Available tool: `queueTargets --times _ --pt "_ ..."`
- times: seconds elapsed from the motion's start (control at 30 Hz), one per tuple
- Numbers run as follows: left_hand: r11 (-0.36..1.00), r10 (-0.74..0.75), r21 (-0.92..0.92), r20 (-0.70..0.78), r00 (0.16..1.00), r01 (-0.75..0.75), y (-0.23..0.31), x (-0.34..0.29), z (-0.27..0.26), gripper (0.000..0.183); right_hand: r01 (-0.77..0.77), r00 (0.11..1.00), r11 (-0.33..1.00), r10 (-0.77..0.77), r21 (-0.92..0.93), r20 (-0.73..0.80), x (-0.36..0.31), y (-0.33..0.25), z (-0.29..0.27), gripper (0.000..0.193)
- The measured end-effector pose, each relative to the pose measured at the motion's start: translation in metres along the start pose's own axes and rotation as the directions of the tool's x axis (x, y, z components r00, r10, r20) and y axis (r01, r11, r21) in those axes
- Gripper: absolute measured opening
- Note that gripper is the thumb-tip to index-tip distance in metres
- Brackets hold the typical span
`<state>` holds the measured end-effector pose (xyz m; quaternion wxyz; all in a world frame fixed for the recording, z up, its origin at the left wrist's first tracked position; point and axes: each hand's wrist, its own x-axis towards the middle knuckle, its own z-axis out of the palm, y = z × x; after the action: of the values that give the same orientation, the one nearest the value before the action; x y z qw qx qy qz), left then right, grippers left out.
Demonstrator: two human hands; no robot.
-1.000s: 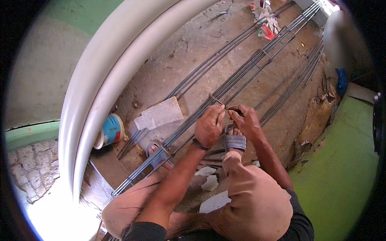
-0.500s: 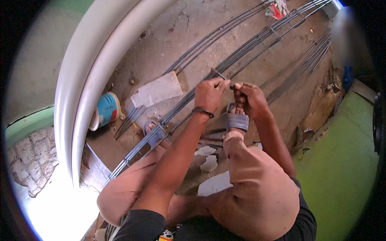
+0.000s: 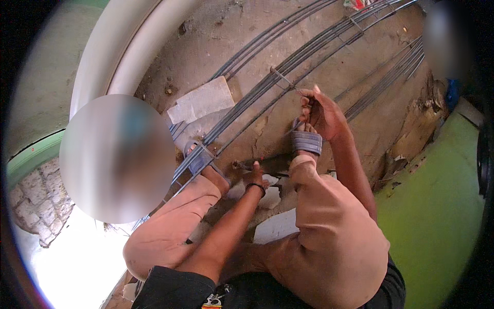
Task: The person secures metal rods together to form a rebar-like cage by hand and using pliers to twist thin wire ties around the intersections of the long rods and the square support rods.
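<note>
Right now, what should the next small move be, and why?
Perhaps raise the left hand to the metal ring around the rods: the right hand is near that ring, while the left is low between the sandals.

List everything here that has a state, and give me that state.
Left hand: lowered beside the white fragments, grip unclear
Right hand: raised beside the rod assembly, fingers bent, grip unclear
Rod assembly: lying lengthwise, joined by crosswise ties
Loose rods: bunched, slightly fanned
White slab: flat across rods, ragged-edged
White fragments: broken, scattered
Sandals: both worn
Wristband: on left wrist
</note>
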<state>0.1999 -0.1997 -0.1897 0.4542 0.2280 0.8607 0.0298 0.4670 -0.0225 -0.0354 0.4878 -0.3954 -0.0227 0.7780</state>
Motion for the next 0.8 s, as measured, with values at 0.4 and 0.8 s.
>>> queueTargets --times 0.4,0.8 --pt "0.692 0.164 -0.722 0.115 0.980 -0.031 -0.001 -0.018 -0.025 0.034 0.184 0.966 -0.412 -0.092 -0.892 0.242 -0.015 0.085 -0.047 0.057" --pt "0.181 0.958 -0.294 0.267 0.101 -0.938 0.184 -0.181 -0.095 0.024 0.160 0.867 0.645 0.269 -0.747 0.418 -0.075 0.020 -0.003 0.088"
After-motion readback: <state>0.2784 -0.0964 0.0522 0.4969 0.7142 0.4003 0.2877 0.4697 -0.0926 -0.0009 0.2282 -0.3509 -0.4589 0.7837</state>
